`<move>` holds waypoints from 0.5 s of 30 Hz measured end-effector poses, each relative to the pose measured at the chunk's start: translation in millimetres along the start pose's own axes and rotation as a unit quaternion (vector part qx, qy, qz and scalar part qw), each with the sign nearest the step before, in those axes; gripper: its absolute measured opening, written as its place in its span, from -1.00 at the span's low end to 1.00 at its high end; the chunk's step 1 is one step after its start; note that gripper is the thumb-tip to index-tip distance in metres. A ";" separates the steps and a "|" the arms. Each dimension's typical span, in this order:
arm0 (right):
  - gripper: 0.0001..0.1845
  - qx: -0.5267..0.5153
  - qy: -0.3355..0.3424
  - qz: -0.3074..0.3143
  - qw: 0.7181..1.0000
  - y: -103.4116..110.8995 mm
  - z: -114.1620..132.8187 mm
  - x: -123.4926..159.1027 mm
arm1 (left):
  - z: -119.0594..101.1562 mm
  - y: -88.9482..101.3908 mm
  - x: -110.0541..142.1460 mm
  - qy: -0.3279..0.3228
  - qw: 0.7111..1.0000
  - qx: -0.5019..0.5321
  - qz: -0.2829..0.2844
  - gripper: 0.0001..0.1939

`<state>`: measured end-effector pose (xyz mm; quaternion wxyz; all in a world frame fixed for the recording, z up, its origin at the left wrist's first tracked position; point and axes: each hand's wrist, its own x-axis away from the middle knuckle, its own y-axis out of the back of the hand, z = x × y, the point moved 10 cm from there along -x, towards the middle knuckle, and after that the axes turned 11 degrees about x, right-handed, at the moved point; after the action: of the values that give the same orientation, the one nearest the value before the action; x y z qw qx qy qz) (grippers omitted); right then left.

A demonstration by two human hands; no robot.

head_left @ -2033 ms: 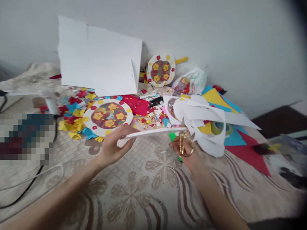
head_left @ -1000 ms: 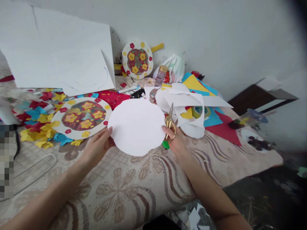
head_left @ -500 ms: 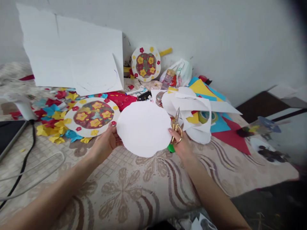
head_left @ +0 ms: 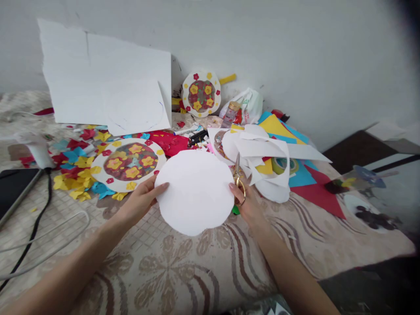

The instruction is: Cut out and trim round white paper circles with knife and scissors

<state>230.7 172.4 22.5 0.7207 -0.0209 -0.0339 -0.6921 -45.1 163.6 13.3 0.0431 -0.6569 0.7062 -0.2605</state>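
Observation:
A white paper cutout (head_left: 195,192), roughly round with a wavy edge, is held up between my two hands above the patterned cloth. My left hand (head_left: 149,192) pinches its left edge, thumb on the front face. At the right edge, my right hand (head_left: 244,203) grips the paper with the thumb and also carries gold-handled scissors (head_left: 238,175), their blades pointing up and away. Behind my left hand lies a white scalloped frame (head_left: 129,164) decorated with red and yellow flowers. White paper scraps (head_left: 262,151) lie beyond my right hand.
Folded paper flowers (head_left: 80,168) and a glue gun (head_left: 39,151) with its cord are at left. A white board (head_left: 105,83) and a second flower frame (head_left: 201,94) lean by the wall. Coloured sheets (head_left: 318,190), a jar (head_left: 231,113) and a tape roll (head_left: 285,165) lie around.
The paper cutout has come slightly lower and tilted more toward me. My left thumb has moved onto its front face. The view has shifted a little.

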 end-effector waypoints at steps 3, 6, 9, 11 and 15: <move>-0.59 0.009 0.011 0.008 1.000 0.7 4.2 -0.1 | -0.6 -2.4 0.6 0.017 0.999 -0.033 0.027 -0.43; -0.59 0.034 0.002 0.001 0.999 5.1 1.3 0.3 | -1.3 -3.9 1.1 0.024 0.997 -0.057 0.047 -0.39; -0.60 0.050 0.003 0.011 0.999 4.6 -1.4 1.5 | -1.4 -1.8 0.4 0.024 0.996 -0.074 0.047 -0.39; -0.59 0.069 0.008 0.024 0.997 1.8 -3.1 1.7 | -0.7 -0.2 -0.4 0.024 0.995 -0.081 0.045 -0.39; -0.45 0.125 0.028 0.029 0.991 0.6 -3.9 0.5 | -0.6 2.5 -1.9 0.026 0.996 -0.074 0.042 -0.33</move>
<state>231.4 171.6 18.7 0.7377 0.0880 -0.0997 -0.6619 -47.3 165.6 12.2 -0.0137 -0.6213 0.7513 -0.2224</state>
